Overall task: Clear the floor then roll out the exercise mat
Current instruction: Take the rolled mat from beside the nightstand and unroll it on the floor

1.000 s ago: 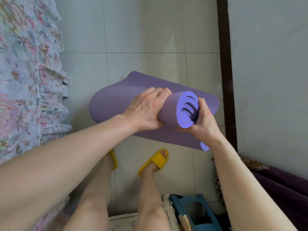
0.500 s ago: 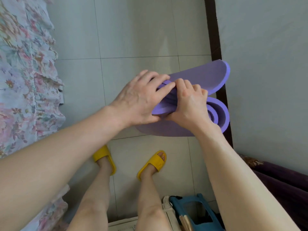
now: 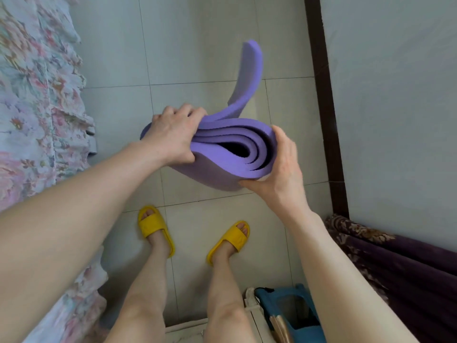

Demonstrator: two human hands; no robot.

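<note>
A purple exercise mat [image 3: 230, 154], loosely rolled, hangs in the air above the tiled floor, its spiral end facing me. A free flap of the mat sticks up and away past the roll. My left hand [image 3: 174, 137] grips the roll's left side, fingers curled over the top edge. My right hand [image 3: 279, 167] cups the roll's right side and underside, thumb up along the outer layer. Both hands hold the mat between them.
A bed with a floral cover [image 3: 34, 120] runs along the left. A grey wall with a dark baseboard [image 3: 324, 100] stands on the right. A dark purple fabric [image 3: 395, 268] and a blue stool [image 3: 294, 315] lie at the lower right. My feet wear yellow slippers [image 3: 153, 229].
The roll has turned so its spiral end faces me and has loosened. The free flap swung from the right to upright. My right hand slid from on top to the roll's right side.
</note>
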